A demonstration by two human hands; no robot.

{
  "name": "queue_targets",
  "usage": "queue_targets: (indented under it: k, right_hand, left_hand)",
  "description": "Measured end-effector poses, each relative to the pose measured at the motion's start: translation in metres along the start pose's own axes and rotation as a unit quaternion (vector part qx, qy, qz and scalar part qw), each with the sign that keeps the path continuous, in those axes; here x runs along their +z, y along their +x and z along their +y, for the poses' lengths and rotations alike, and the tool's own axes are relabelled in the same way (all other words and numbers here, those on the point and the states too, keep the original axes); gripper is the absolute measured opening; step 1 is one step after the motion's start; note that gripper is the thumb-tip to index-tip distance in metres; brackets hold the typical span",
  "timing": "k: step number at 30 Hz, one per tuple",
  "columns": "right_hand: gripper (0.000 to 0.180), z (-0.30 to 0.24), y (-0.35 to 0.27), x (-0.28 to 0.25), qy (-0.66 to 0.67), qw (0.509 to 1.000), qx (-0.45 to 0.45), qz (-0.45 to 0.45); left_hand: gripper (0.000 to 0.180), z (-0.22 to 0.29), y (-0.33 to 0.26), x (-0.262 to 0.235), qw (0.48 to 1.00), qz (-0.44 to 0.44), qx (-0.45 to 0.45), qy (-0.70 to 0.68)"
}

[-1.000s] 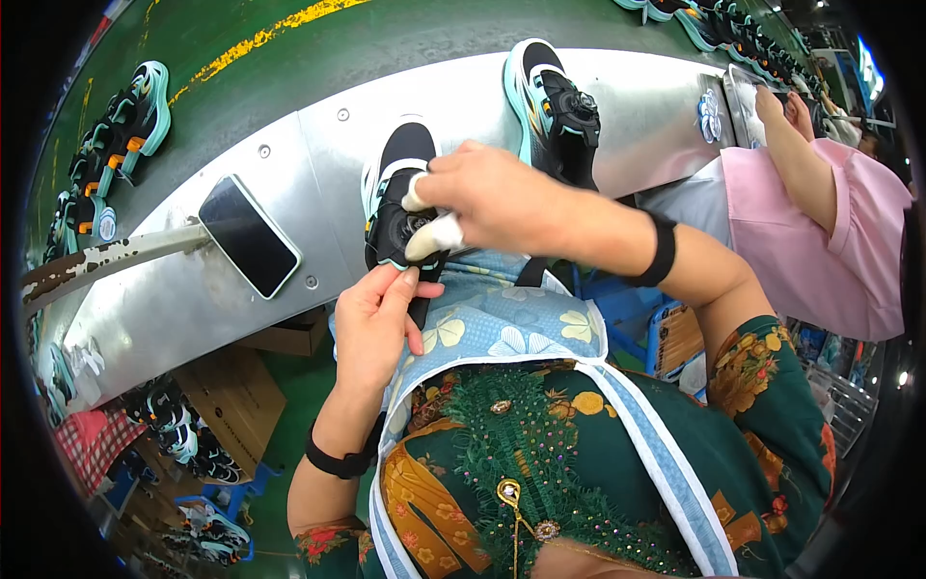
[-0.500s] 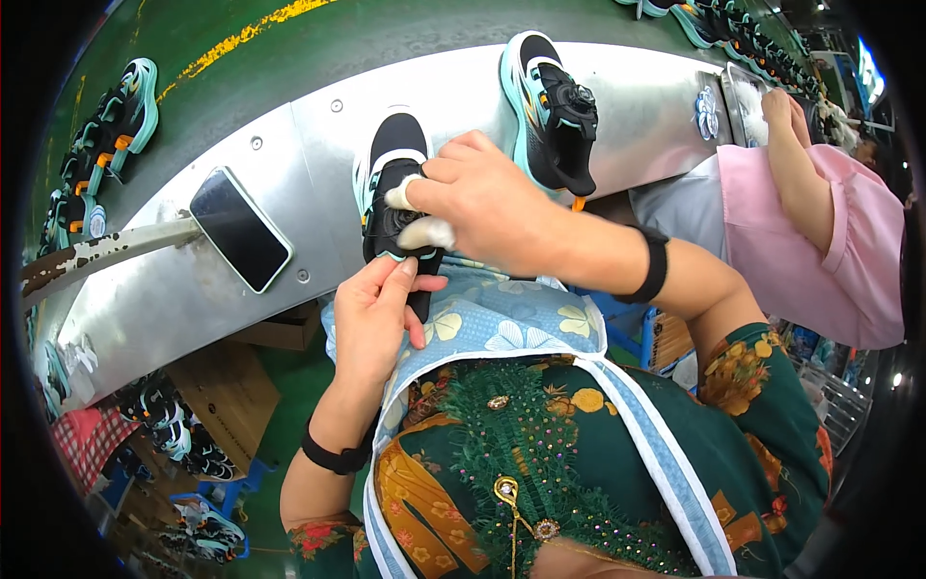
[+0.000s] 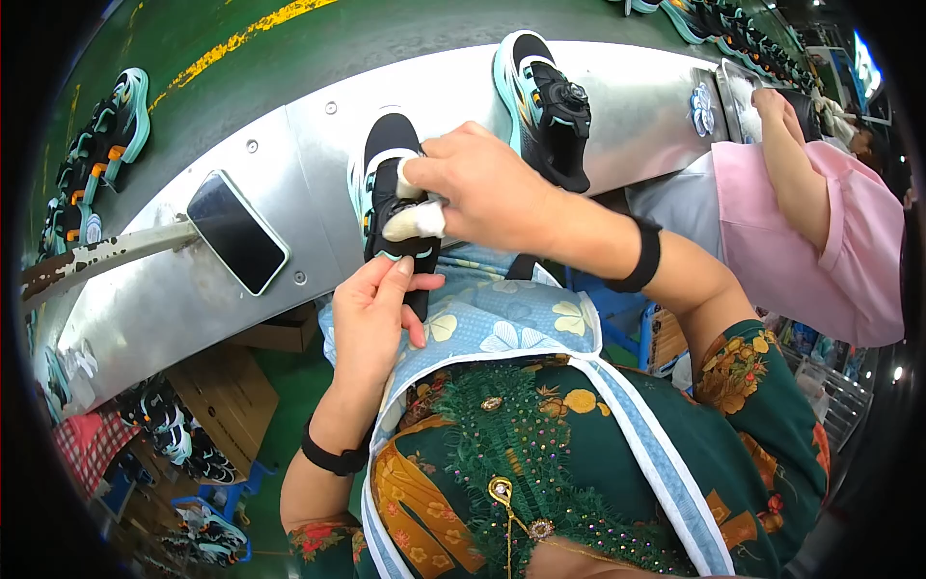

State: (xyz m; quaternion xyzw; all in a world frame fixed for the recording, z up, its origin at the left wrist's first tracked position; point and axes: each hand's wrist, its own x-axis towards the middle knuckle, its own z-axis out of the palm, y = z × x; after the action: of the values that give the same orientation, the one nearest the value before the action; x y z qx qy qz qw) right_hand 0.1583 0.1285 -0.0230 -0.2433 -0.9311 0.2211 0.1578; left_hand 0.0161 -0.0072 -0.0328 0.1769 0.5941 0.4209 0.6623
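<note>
A black sneaker (image 3: 392,135) with a pale mint sole lies on the metal bench (image 3: 318,164), its toe pointing away from me and its heel end close to my apron. My left hand (image 3: 371,314) pinches the near collar edge of this sneaker between thumb and fingers. Over the sneaker's lacing area, my right hand (image 3: 497,193) is curled, with white covers on two fingertips pressed to the upper. Those fingers hide most of the closure dial. A second, matching sneaker (image 3: 552,111) stands to the right, its round dial showing.
A phone (image 3: 238,232) lies on the bench at left, beside a worn metal bar (image 3: 116,253). Rows of similar sneakers (image 3: 101,164) line the far left and far right. A co-worker in a pink garment (image 3: 776,232) sits at right, near a metal tray (image 3: 741,101). A cardboard box (image 3: 227,405) stands below left.
The white-covered fingers of my right hand have shifted across the sneaker's upper and now cover the dial that showed between them before. My left hand keeps its pinch.
</note>
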Motion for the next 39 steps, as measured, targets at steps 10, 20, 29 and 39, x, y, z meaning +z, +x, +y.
queue_targets:
  k: [10,20,29,39]
  right_hand:
    - [0.022,0.013,-0.016,0.009,0.025,0.997,-0.005,0.074]
    - [0.026,-0.009,-0.011,0.015,0.062,0.994,0.017,0.085]
    - [0.028,0.046,-0.088,-0.163,0.137,0.964,0.182,-0.139]
    - [0.029,-0.019,-0.045,-0.079,0.179,0.98,0.064,-0.055]
  left_hand:
    - [0.024,0.0,0.011,0.015,1.0,-0.01,-0.004,-0.014]
    - [0.027,0.011,-0.006,0.003,1.0,-0.011,0.006,-0.008]
    - [0.047,0.021,-0.056,0.015,0.809,0.006,0.361,0.463]
    - [0.03,0.02,-0.035,0.009,0.923,-0.059,0.208,0.319]
